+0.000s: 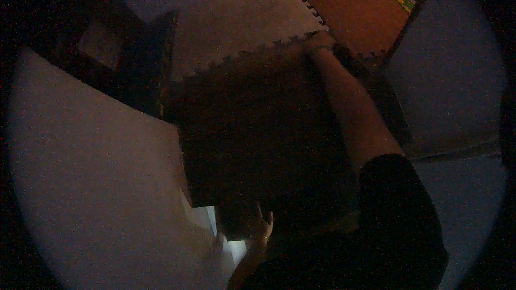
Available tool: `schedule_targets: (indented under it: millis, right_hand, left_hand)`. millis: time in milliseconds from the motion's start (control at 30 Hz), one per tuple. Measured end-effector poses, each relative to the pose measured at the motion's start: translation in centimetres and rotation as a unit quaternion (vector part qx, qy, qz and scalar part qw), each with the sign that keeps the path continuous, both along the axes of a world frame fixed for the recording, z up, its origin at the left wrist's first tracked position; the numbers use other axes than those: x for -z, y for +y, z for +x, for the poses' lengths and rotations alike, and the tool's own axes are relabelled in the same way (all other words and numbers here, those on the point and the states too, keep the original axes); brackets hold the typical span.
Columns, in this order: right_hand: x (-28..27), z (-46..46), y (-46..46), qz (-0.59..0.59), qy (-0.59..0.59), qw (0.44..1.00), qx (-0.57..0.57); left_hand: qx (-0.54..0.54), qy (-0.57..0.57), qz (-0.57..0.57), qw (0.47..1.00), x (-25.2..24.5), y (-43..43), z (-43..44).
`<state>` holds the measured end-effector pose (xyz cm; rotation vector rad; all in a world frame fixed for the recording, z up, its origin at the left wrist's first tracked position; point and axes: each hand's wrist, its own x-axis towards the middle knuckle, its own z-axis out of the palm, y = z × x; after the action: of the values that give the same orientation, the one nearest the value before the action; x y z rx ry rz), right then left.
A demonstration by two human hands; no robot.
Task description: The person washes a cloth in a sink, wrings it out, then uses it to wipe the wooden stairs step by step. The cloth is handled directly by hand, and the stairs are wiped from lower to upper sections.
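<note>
The scene is very dim. My right arm stretches forward, and my right hand (321, 40) is at the seam where several interlocking foam mat tiles meet. Ahead of it lie a pale foam tile (246, 28) and a reddish-orange foam tile (354, 12), both with toothed edges. A dark foam tile (258, 129) fills the middle, between my two hands. Low in the view, my left hand (264, 223) is at the near edge of this dark tile, with a thin shiny band at the wrist. Shadow hides the fingers of my right hand, and whether either hand grips a tile is unclear.
A pale wall-like surface (100, 169) rises on the left, and another pale surface (447, 88) stands close on the right. Dark, indistinct things (133, 60) fill the upper left. Bright light patches (238, 249) show beside my left hand.
</note>
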<state>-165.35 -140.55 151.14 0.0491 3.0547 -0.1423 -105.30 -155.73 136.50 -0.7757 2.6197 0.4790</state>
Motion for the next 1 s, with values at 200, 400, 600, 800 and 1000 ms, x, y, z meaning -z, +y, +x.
schedule_targets:
  millis: [200, 400, 600, 800, 1000]
  right_hand:
    - [2.0, 15.5, -11.0, -0.026, 0.051, 0.926, -0.373]
    - [-0.5, 27.2, -9.8, -0.204, 0.1, 0.819, -0.527]
    - [-5.2, 22.1, 19.5, -0.033, 0.259, 0.911, -0.32]
    - [-1.6, 29.1, 26.4, 0.181, 0.144, 0.961, -0.151]
    - [-1.8, 35.4, 12.3, -0.179, 0.028, 0.962, -0.203]
  left_hand:
    - [0.11, 0.148, -0.143, 0.972, 2.2, 0.9, 0.1]
    - [-0.007, 0.069, 0.018, 0.997, -0.1, 0.8, -0.1]
    - [0.056, 0.078, -0.103, 0.99, 0.5, 0.9, 0.2]
    - [0.07, 0.106, -0.129, 0.984, -0.4, 1.4, -0.3]
    - [0.078, 0.141, -0.11, 0.981, -2.2, 0.8, -1.0]
